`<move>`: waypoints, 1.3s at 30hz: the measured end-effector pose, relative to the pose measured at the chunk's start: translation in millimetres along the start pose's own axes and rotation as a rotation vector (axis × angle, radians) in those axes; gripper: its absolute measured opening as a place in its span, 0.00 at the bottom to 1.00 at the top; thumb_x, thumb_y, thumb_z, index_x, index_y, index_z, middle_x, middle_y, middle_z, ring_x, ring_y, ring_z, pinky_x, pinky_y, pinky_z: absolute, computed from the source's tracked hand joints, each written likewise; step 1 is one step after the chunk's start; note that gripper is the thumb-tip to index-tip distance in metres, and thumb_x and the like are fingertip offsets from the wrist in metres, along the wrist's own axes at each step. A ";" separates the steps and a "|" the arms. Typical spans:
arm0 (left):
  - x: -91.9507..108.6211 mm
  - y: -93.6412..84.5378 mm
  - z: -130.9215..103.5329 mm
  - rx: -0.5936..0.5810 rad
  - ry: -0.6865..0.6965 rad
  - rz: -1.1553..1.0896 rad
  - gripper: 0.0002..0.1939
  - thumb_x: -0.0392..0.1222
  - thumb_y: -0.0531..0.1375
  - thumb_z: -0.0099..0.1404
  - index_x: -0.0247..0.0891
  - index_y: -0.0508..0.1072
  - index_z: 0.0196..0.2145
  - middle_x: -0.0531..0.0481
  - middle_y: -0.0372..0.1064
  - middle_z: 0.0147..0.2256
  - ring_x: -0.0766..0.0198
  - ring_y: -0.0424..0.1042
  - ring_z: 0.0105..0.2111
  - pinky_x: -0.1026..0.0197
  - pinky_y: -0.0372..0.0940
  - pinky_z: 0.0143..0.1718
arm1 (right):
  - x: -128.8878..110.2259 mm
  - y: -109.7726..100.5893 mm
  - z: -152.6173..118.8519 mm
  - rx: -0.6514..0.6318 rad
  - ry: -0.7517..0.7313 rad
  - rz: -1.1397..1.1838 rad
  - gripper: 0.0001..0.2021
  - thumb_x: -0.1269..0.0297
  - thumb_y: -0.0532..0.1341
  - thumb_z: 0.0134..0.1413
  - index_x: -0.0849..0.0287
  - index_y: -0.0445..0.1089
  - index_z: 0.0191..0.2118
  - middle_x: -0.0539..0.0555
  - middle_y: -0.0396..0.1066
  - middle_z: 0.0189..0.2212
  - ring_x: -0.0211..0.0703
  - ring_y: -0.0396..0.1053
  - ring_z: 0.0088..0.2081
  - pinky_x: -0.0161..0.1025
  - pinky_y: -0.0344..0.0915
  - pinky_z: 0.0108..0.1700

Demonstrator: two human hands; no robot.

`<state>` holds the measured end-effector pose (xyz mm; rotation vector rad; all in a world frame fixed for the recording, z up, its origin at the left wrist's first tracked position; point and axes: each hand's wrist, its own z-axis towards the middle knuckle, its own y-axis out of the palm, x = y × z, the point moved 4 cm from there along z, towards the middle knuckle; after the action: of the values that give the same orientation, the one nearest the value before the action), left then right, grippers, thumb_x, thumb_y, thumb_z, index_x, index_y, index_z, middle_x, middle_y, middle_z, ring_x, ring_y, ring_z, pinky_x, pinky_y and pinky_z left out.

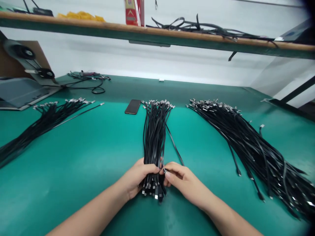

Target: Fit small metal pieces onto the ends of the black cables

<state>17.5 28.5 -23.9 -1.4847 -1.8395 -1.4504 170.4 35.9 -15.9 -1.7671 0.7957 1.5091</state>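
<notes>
A dark phone [133, 107] lies flat toward the back edge of the green surface [110, 141]. A tangle of thin cables [86, 77] occupies the back left corner, beside a grey unit with black wheels [31, 58]. The overhead shelf [113, 29] carries, left to right, yellow material [82, 16], a red box [133, 13] and loose black straps [182, 25].

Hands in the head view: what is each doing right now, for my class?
Left hand: closed around the middle bundle of black cables.
Right hand: fingertips pinching one cable's end beside it.
</notes>
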 end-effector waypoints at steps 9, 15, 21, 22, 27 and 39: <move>2.3 -3.3 -3.1 0.083 -0.033 0.018 0.14 0.32 0.66 0.50 0.35 0.77 0.37 0.51 0.76 0.28 0.62 0.75 0.28 0.61 0.70 0.32 | -5.2 -0.1 -4.5 -0.066 0.118 0.029 0.13 0.55 0.61 0.63 0.61 0.74 0.37 0.51 0.70 0.27 0.40 0.67 0.30 0.39 0.63 0.36; -1.0 -6.7 -1.9 0.125 -0.086 0.038 0.15 0.33 0.66 0.51 0.34 0.78 0.39 0.49 0.78 0.31 0.61 0.76 0.29 0.60 0.71 0.34 | -7.5 -1.6 -5.4 -0.066 0.150 0.036 0.10 0.60 0.62 0.60 0.61 0.76 0.35 0.52 0.72 0.28 0.41 0.69 0.31 0.39 0.65 0.36; -1.9 -8.7 -2.2 0.151 -0.102 0.049 0.14 0.31 0.65 0.51 0.35 0.76 0.38 0.53 0.75 0.27 0.65 0.73 0.28 0.63 0.67 0.32 | -13.9 -23.2 -1.4 0.138 0.039 -0.044 0.11 0.58 0.60 0.62 0.59 0.77 0.36 0.52 0.72 0.29 0.42 0.70 0.32 0.40 0.67 0.38; -1.5 -8.7 -1.8 0.140 -0.104 0.049 0.14 0.31 0.66 0.51 0.35 0.76 0.38 0.53 0.75 0.27 0.65 0.73 0.28 0.63 0.67 0.32 | -13.8 -26.5 -0.4 0.193 0.012 -0.059 0.11 0.58 0.60 0.63 0.58 0.76 0.38 0.52 0.72 0.30 0.42 0.70 0.33 0.41 0.67 0.39; -2.5 -9.2 0.2 0.075 -0.150 0.123 0.18 0.40 0.74 0.51 0.36 0.75 0.38 0.52 0.74 0.29 0.63 0.72 0.29 0.62 0.65 0.31 | -13.4 -32.1 6.4 0.348 -0.103 -0.142 0.09 0.59 0.60 0.64 0.56 0.75 0.38 0.54 0.73 0.35 0.45 0.70 0.37 0.42 0.67 0.41; 0.5 -6.3 2.6 0.090 -0.088 0.312 0.16 0.39 0.72 0.52 0.37 0.74 0.38 0.56 0.69 0.30 0.65 0.67 0.31 0.62 0.62 0.33 | -14.8 -21.4 16.2 0.284 -0.222 -0.174 0.08 0.64 0.59 0.66 0.56 0.76 0.41 0.54 0.74 0.38 0.43 0.73 0.39 0.42 0.70 0.43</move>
<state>12.6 31.5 -27.6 -1.7224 -1.6079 -1.1576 176.0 62.0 -0.8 -1.3959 0.6870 1.3721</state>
